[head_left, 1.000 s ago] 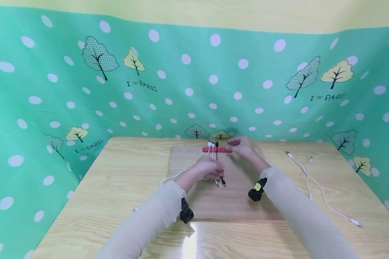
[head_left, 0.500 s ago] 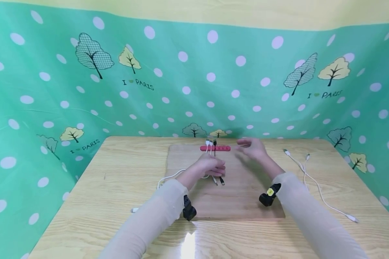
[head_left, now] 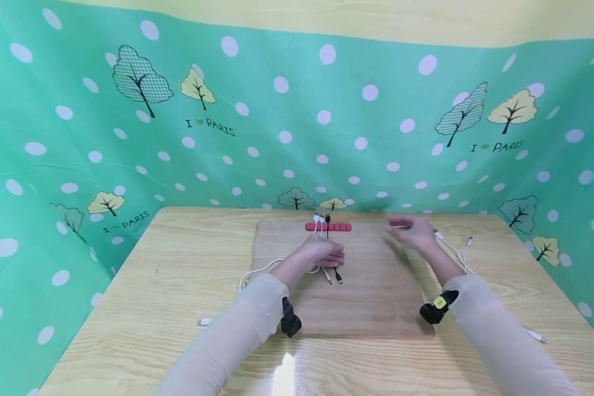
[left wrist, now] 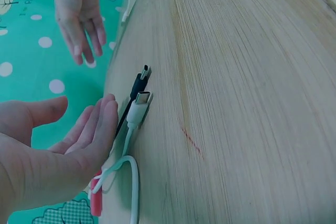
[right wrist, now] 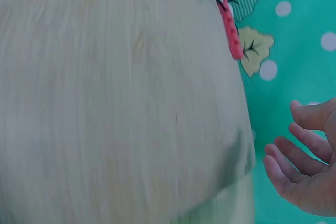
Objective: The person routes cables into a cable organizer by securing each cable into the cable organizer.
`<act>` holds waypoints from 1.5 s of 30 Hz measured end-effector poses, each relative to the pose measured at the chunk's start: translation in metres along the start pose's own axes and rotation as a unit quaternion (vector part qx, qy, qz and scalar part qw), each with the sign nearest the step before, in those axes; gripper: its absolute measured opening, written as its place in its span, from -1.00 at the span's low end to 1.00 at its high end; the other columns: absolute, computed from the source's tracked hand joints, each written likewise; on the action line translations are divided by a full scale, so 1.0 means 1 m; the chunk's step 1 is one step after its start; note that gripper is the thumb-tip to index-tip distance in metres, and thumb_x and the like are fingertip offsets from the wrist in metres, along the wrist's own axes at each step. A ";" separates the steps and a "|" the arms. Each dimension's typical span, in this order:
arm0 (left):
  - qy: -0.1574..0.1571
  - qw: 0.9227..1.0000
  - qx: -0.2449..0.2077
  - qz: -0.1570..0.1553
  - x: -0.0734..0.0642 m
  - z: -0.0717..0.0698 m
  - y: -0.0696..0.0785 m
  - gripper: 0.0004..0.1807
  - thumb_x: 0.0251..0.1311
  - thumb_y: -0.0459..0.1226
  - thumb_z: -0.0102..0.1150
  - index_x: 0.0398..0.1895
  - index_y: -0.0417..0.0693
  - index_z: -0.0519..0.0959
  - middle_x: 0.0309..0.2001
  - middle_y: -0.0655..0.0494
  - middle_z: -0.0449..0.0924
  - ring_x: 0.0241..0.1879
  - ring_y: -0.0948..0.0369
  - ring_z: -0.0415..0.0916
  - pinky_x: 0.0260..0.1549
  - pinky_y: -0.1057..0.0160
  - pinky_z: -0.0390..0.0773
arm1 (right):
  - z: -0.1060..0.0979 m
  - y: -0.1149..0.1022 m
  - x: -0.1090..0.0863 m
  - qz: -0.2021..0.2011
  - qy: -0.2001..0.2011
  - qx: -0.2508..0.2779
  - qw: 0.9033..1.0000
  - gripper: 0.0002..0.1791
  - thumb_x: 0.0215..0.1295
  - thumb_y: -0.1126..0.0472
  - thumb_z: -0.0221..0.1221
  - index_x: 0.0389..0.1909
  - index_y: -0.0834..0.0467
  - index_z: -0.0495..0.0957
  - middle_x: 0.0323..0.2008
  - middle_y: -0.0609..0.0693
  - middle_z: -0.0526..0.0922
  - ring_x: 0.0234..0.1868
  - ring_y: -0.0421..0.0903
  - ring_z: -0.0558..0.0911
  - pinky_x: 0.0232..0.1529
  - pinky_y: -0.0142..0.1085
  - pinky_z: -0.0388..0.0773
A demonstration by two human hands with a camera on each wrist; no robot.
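Note:
My left hand (head_left: 319,252) is low over the wooden board (head_left: 366,313), its fingers extended and thumb apart. In the left wrist view those fingers lie right beside a black cable plug (left wrist: 138,84) and a white USB-C plug (left wrist: 137,109). Both cables run back under the hand to a red cable holder (head_left: 341,226) at the board's far edge, where two white plugs and a black one stick out behind. My right hand (head_left: 412,233) hovers over the board's far right corner, holding nothing; its fingers are loosely bent in the right wrist view.
To the right of the board lies a white cable (head_left: 454,248) with several ends, partly behind my right arm. Another white cable (head_left: 257,270) loops off the board's left side, and a white plug (head_left: 205,322) shows by my left sleeve. A green dotted curtain (head_left: 257,121) rises behind the table.
My right hand has moved away from the red cable holder, rightward across the board to its far right corner. The left hand has stayed about where it was above the cables.

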State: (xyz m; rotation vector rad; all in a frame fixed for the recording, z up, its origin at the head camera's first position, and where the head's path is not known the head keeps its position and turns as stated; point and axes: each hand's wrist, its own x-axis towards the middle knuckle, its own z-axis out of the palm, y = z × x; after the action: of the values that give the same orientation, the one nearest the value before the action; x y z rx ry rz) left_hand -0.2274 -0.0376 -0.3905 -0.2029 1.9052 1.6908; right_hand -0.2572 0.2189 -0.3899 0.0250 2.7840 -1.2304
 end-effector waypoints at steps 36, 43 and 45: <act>-0.016 1.000 -0.021 0.010 0.008 0.022 0.004 -0.71 0.28 -0.32 0.14 0.00 -0.31 0.55 -0.03 -0.18 0.68 -0.05 0.07 0.69 -0.06 0.30 0.70 | -0.094 0.078 -0.014 0.112 0.064 -0.009 0.992 -0.34 0.36 -0.07 0.09 0.26 0.35 0.35 -0.40 -0.31 0.58 -0.36 -0.35 0.58 -0.25 -0.37 0.63; -0.028 0.999 -0.017 0.020 0.007 0.032 0.006 -0.70 0.27 -0.32 0.16 0.00 -0.33 0.55 -0.03 -0.19 0.68 -0.03 0.06 0.68 -0.05 0.29 0.70 | -0.103 0.100 -0.009 0.167 0.113 0.028 0.979 -0.44 0.30 0.06 0.18 0.18 0.35 0.44 -0.37 -0.10 0.65 -0.44 -0.27 0.67 -0.24 -0.18 0.72; -0.032 0.999 -0.015 0.021 0.007 0.035 0.006 -0.70 0.26 -0.33 0.16 0.00 -0.34 0.54 -0.03 -0.19 0.68 -0.03 0.07 0.68 -0.06 0.30 0.70 | -0.107 0.103 -0.010 0.182 0.109 0.033 0.977 -0.43 0.31 0.07 0.17 0.20 0.37 0.41 -0.48 -0.23 0.61 -0.54 -0.39 0.60 -0.32 -0.27 0.72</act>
State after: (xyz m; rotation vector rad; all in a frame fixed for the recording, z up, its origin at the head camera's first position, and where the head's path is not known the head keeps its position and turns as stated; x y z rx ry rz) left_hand -0.2247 -0.0011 -0.3900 -0.1195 1.8491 1.7333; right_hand -0.2503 0.3680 -0.3935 0.6817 2.7367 -1.2840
